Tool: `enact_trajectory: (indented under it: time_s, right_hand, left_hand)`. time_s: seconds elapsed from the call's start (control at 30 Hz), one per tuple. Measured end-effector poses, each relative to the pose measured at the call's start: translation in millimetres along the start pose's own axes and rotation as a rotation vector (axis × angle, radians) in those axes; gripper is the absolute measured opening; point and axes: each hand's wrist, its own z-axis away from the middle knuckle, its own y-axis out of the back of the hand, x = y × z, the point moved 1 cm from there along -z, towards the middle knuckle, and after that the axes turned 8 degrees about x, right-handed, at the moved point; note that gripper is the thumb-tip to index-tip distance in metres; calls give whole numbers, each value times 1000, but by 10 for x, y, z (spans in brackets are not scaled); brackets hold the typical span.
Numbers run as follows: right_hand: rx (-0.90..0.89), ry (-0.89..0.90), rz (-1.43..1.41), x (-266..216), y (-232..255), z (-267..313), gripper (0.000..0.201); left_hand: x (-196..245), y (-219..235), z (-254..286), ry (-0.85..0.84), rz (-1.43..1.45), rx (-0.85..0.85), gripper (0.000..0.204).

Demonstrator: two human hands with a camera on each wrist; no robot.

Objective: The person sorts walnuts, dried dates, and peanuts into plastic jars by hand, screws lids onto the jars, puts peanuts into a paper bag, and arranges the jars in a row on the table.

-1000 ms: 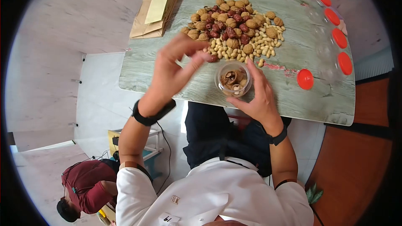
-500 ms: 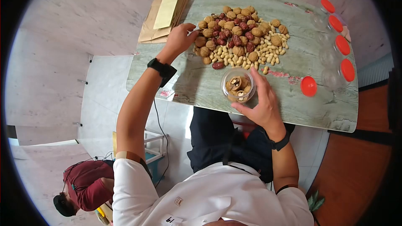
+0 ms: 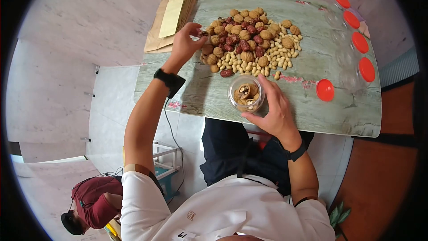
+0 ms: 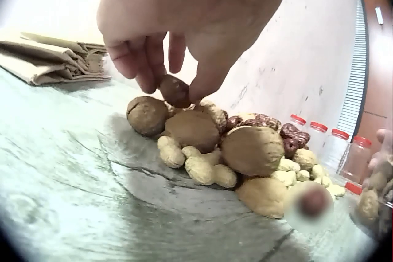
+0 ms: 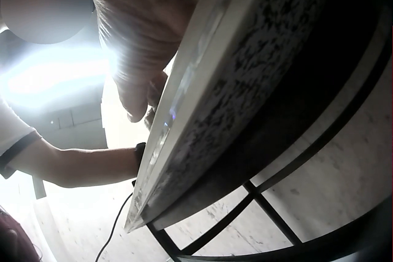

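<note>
**Pinching a date over the heap, with a thin grip**

Pinching a dark red date [image 4: 175, 90] between thumb and fingertips [image 4: 138, 65], the left hand [image 3: 185, 44] hangs just above the near-left edge of the pile [image 3: 249, 40] of walnuts, dates and peanuts. The wrist view shows only the tips touching the date, the other fingers loosely curled beside it and holding nothing. Right under the fingertips lie two walnuts [image 4: 147, 114] and a few peanuts [image 4: 202, 168].

The right hand [image 3: 272, 109] is curled round the open jar [image 3: 246, 93], fingers on its far side and thumb on the near side; the jar stands on the table [image 3: 339, 111] near its front edge, already part-filled with walnuts. The right wrist view shows only the table's underside, so how firm that hold is cannot be told.

Risks, as I judge them:
- The date is smooth and held by the tips alone; it could slip and drop among the nuts below, or bounce toward the table edge.
- Fingers brushing the walnuts beneath could set one rolling off the left side, which lies near the hand.
- The jar's mouth is narrow and partly ringed by the right fingers; a careless drop could strike the rim or those fingers.
- The jar stands close to the front edge, so a nudge might tip it off.

The red lid [image 3: 325, 90] lies well apart to the right of the jar, beside four capped jars [image 3: 352, 31].
</note>
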Motion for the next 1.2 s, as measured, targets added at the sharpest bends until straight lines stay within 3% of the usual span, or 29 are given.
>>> enact_trajectory:
  time_s: [0.17, 0.23, 0.33, 0.5, 0.57, 0.67, 0.8, 0.87, 0.93, 1.0, 1.2]
  right_hand:
    - [2, -7, -10, -1, -2, 15, 101]
    - [2, -18, -5, -7, -10, 12, 101]
    - [-8, -22, -14, -12, -12, 9, 101]
    - [-16, -49, 0, -52, 3, -12, 102]
    - [-19, -49, -1, -57, 10, -10, 102]
    - [-22, -51, -3, -39, 7, -12, 102]
    - [-20, -41, -3, -29, 4, -12, 101]
    - [-25, -39, 5, -38, 11, -7, 101]
    - [-26, -35, 17, -33, 17, -15, 102]
    - [-30, -31, 17, -24, 15, -8, 102]
    - [-21, -20, 7, -31, 22, -9, 101]
  left_hand:
    - [705, 376, 448, -31, 308, 99, 45]
    - [1025, 520, 664, -228, 413, 31, 42]
    - [1380, 659, 858, -379, 413, -180, 31]
    - [1641, 599, 943, -462, 335, -211, 28]
    - [1680, 564, 945, -592, 225, -242, 25]
    - [1616, 578, 933, -505, 338, -121, 23]
    - [1135, 550, 647, -148, 241, -54, 25]
    - [730, 374, 401, 52, 358, -15, 27]
    - [479, 252, 144, 29, 380, 17, 30]
    - [245, 130, -155, -19, 226, -41, 33]
    - [-10, -403, -796, -22, -90, -109, 40]
